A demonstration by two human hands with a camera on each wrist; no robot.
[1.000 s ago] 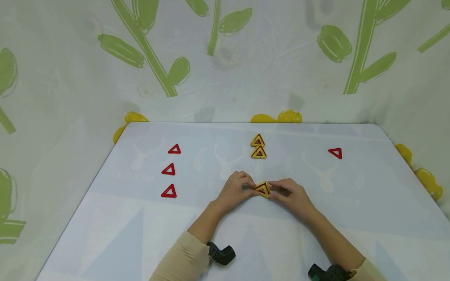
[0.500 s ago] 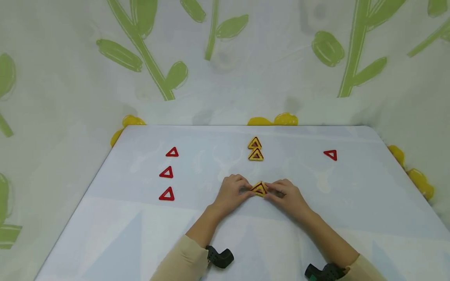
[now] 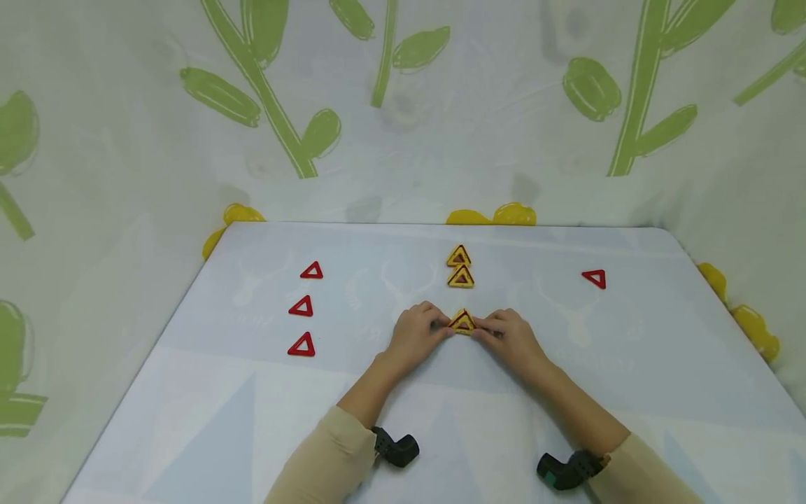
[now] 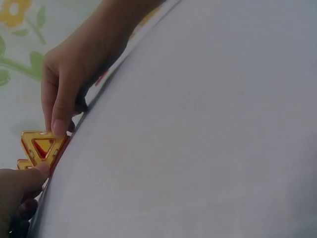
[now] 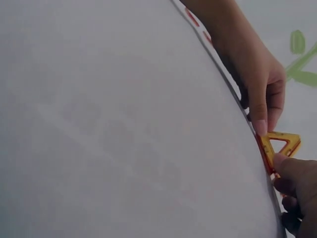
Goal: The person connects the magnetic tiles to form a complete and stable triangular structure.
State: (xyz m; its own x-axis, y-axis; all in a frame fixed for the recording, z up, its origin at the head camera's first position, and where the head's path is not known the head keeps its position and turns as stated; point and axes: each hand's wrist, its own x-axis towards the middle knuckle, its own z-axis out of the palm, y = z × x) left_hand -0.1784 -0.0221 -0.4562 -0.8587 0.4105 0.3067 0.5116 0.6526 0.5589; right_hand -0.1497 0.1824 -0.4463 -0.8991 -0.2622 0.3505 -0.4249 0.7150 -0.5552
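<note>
Between both hands is a triangular magnetic tile (image 3: 462,323), yellow with a dark inner outline; the wrist views show red along its lower edge. My left hand (image 3: 414,334) pinches its left corner between thumb and fingers. At the right corner, my right hand (image 3: 513,341) pinches it the same way. In the left wrist view the yellow tile (image 4: 28,148) stands tilted toward the camera, another yellow edge behind it. Just beyond the hands lie two similar yellow triangles, a nearer one (image 3: 461,277) and a farther one (image 3: 459,255), one behind the other.
On the left of the white table (image 3: 208,406) several red triangles form a column: far (image 3: 311,274), middle (image 3: 306,301) and near (image 3: 308,339). Another red triangle (image 3: 602,278) lies at the far right. A patterned curtain-like backdrop (image 3: 428,154) rises behind the table.
Both hands have moved the held triangular tile away from the body, closer to the two yellow triangles. It has turned slightly and now points straight toward them.
</note>
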